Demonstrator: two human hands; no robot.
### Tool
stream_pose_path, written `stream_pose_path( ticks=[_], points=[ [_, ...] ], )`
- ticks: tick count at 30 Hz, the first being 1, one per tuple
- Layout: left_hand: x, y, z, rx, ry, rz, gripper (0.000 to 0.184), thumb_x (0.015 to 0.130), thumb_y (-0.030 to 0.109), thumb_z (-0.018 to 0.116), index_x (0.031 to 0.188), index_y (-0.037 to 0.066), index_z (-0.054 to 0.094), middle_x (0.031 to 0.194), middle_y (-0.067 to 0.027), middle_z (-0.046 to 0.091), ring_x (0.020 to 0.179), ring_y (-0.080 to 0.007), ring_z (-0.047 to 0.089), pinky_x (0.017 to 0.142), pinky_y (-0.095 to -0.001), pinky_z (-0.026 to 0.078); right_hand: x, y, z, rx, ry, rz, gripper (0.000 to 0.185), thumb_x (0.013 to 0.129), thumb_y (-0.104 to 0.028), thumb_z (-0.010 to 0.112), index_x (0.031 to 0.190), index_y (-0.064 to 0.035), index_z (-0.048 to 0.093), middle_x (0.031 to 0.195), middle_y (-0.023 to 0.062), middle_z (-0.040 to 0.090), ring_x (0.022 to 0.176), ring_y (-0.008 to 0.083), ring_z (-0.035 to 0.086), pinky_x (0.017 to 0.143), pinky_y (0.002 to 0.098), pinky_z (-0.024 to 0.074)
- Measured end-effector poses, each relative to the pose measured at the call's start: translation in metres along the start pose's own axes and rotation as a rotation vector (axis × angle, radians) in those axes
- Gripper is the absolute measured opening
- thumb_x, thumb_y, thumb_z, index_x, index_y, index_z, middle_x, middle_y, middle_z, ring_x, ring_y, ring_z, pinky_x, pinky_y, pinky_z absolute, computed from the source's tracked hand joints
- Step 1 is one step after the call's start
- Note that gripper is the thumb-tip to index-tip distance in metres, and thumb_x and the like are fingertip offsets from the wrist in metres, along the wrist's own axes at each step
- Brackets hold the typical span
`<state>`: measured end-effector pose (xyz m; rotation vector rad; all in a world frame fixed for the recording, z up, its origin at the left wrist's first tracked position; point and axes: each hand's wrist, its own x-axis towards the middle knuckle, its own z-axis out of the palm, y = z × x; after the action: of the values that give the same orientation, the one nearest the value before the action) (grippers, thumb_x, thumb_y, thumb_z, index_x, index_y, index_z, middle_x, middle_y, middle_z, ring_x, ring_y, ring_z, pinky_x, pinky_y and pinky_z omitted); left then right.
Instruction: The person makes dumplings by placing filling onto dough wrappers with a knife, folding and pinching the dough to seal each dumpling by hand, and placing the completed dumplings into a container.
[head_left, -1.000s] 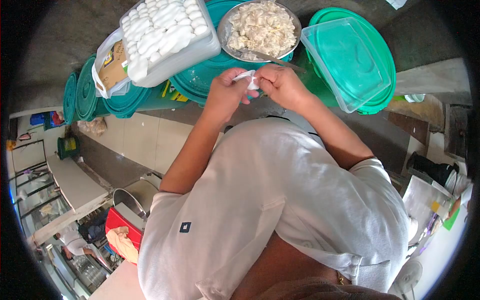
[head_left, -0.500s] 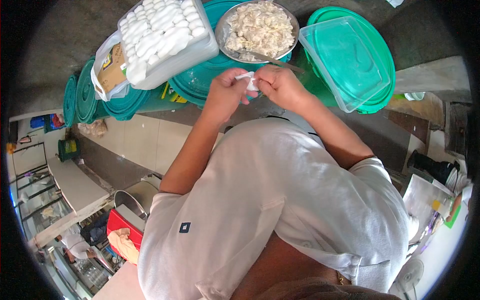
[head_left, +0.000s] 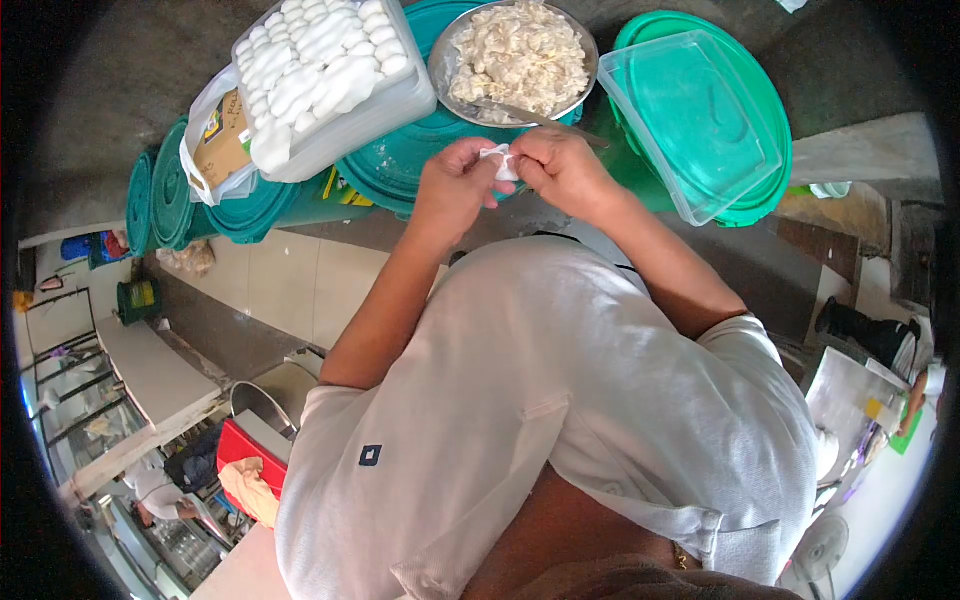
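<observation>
- Left hand pinches the small white piece, nestled between its fingertips!
- Right hand has fingertips clasped on its right edge!
- Beyond the fingers: bowl, pale mixture inside.

i see a peach cloth draped over a red box, and a fan at lower right.

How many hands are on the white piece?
2: the left hand grips the white piece from the left, the right hand pinches its right side. Neither is hidden, though some fingers are.
</observation>
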<state>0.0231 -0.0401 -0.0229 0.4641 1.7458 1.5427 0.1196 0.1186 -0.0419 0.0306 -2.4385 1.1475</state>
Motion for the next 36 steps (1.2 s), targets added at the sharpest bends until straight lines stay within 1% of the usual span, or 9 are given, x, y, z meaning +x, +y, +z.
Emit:
stream_pose_path(
  ticks=[3, 6, 16, 18, 21, 28, 31, 34, 36],
  points=[
    [-0.001, 0.002, -0.001, 0.034, -0.004, 0.018, 0.018, 0.095, 0.009, 0.058, 0.108, -0.003, 0.06, 0.092, -0.009, 0.068, 0.073, -0.0149, 0.069, 0.055, -0.0244, 0.049, 0.002, -0.013, -0.004, 0.142, -0.03, 0.292, 0.013, 0.085, -0.014, 0.062, 0.09, -0.0033, 0.067, 0.082, 0.0163, 0.065, 0.076, 0.0353, 0.064, 0.068, 0.0427, 0.0506],
    [-0.002, 0.005, 0.0, 0.049, -0.006, -0.001, 0.017, 0.095, 0.009, 0.059, 0.107, -0.002, 0.061, 0.092, -0.0087, 0.068, 0.073, -0.0146, 0.069, 0.055, -0.0242, 0.049, 0.002, -0.006, -0.002, 0.108, -0.002, 0.114, 0.013, 0.086, -0.014, 0.062, 0.091, -0.0039, 0.067, 0.082, 0.0165, 0.065, 0.076, 0.0352, 0.065, 0.068, 0.0428, 0.0507],
    [-0.001, 0.001, 0.002, 0.109, 0.051, 0.029, 0.015, 0.096, 0.01, 0.058, 0.102, -0.002, 0.063, 0.089, -0.0071, 0.068, 0.071, -0.0124, 0.067, 0.055, -0.0242, 0.048, 0.003, -0.008, -0.005, -0.035, -0.061, 0.02, 0.013, 0.086, -0.015, 0.061, 0.094, -0.0061, 0.068, 0.083, 0.0162, 0.065, 0.079, 0.0355, 0.065, 0.07, 0.0436, 0.051],
    [-0.001, 0.005, 0.002, 0.147, 0.042, 0.065, 0.016, 0.096, 0.011, 0.057, 0.101, -0.002, 0.064, 0.087, -0.0063, 0.068, 0.071, -0.0113, 0.066, 0.055, -0.0238, 0.048, 0.007, -0.02, -0.01, 0.063, -0.074, 0.278, 0.013, 0.086, -0.015, 0.061, 0.095, -0.0063, 0.067, 0.084, 0.0162, 0.066, 0.08, 0.0361, 0.065, 0.071, 0.0443, 0.051],
    [0.0, 0.002, 0.001, 0.151, 0.027, 0.054, 0.016, 0.097, 0.012, 0.056, 0.101, -0.002, 0.064, 0.087, -0.006, 0.068, 0.071, -0.0112, 0.066, 0.056, -0.0236, 0.048, 0.005, -0.004, -0.003, 0.041, -0.033, 0.1, 0.014, 0.087, -0.015, 0.06, 0.094, -0.0056, 0.067, 0.084, 0.017, 0.066, 0.08, 0.0364, 0.065, 0.071, 0.0442, 0.051],
    [0.0, 0.003, 0.005, 0.055, 0.099, 0.115, 0.016, 0.097, 0.011, 0.055, 0.103, -0.002, 0.063, 0.088, -0.0066, 0.069, 0.073, -0.0113, 0.067, 0.056, -0.0239, 0.049, 0.006, -0.001, -0.005, 0.015, -0.055, 0.143, 0.013, 0.086, -0.014, 0.06, 0.09, -0.0036, 0.066, 0.085, 0.0175, 0.066, 0.081, 0.0369, 0.065, 0.071, 0.0446, 0.0509],
    [0.002, 0.0, 0.002, 0.19, 0.038, 0.069, 0.016, 0.097, 0.011, 0.055, 0.103, -0.001, 0.063, 0.089, -0.0066, 0.069, 0.073, -0.0113, 0.067, 0.057, -0.0239, 0.049, 0.007, 0.003, -0.005, -0.102, -0.094, -0.043, 0.013, 0.086, -0.014, 0.06, 0.088, -0.0022, 0.065, 0.083, 0.0181, 0.065, 0.08, 0.0373, 0.064, 0.071, 0.0452, 0.0505],
    [0.001, 0.001, 0.004, 0.168, 0.029, 0.063, 0.016, 0.098, 0.011, 0.054, 0.104, -0.001, 0.063, 0.09, -0.0063, 0.069, 0.074, -0.0111, 0.068, 0.057, -0.0236, 0.05, 0.01, -0.008, -0.009, -0.083, -0.028, -0.004, 0.012, 0.087, -0.013, 0.06, 0.088, -0.0013, 0.064, 0.081, 0.019, 0.064, 0.078, 0.0377, 0.064, 0.069, 0.0445, 0.0503],
    [0.001, 0.003, 0.004, 0.153, 0.045, 0.107, 0.018, 0.096, 0.012, 0.056, 0.106, -0.001, 0.063, 0.086, -0.0084, 0.069, 0.071, -0.012, 0.069, 0.054, -0.0236, 0.051, 0.013, -0.019, -0.016, 0.14, -0.087, 0.289, 0.011, 0.086, -0.012, 0.061, 0.088, -0.0013, 0.065, 0.081, 0.019, 0.064, 0.077, 0.0365, 0.065, 0.068, 0.042, 0.0503]
  ],
)
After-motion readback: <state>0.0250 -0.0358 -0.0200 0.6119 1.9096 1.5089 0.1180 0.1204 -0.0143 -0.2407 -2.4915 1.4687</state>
